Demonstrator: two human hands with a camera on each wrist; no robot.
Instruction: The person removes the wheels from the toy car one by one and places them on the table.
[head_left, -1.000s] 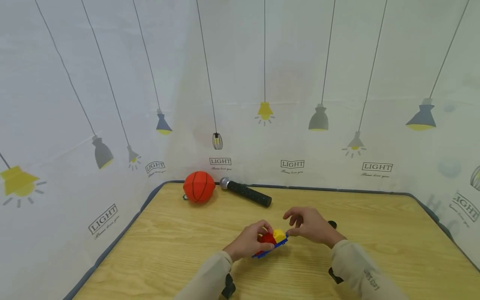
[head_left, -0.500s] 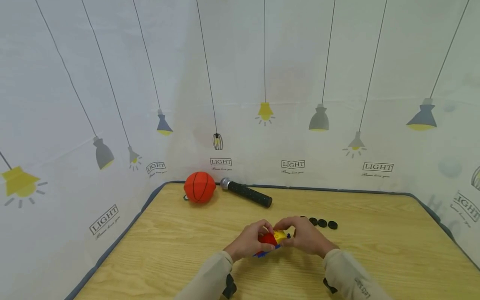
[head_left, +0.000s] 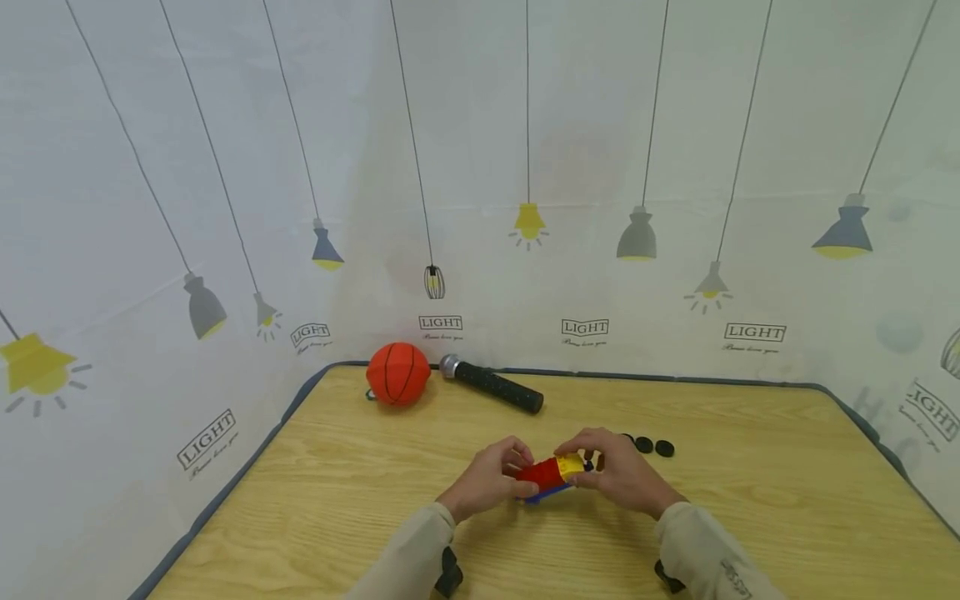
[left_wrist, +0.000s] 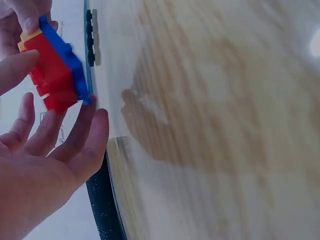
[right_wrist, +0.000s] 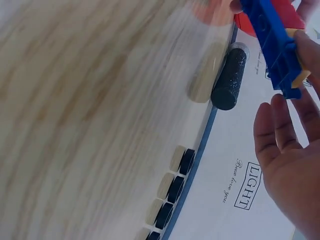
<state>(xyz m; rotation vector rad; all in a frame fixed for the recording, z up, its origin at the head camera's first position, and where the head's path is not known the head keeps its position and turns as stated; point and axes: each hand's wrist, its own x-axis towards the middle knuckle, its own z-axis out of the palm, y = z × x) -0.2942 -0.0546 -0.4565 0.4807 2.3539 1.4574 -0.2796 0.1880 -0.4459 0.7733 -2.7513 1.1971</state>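
Observation:
A toy vehicle of building bricks (head_left: 543, 473) is held between both hands above the table. Red bricks (left_wrist: 50, 70) and a yellow brick (head_left: 570, 464) sit on a long blue base (right_wrist: 274, 42). My left hand (head_left: 486, 479) grips the red end, its thumb on the near side and its fingers behind. At the other end, my right hand (head_left: 621, 473) pinches the yellow brick between thumb and fingers. The right wrist view shows the underside of the blue base, tilted. A small dark piece by the yellow end is partly covered by the right fingers.
Several black discs (head_left: 643, 445) lie in a row beyond the right hand. Farther back on the wooden table (head_left: 337, 500) are an orange toy basketball (head_left: 398, 375) and a black microphone (head_left: 497, 388). A printed white sheet (head_left: 480, 167) stands behind the table.
My right hand has come in from the right and taken hold of the yellow end. The toy has shifted slightly right and its red top now shows more.

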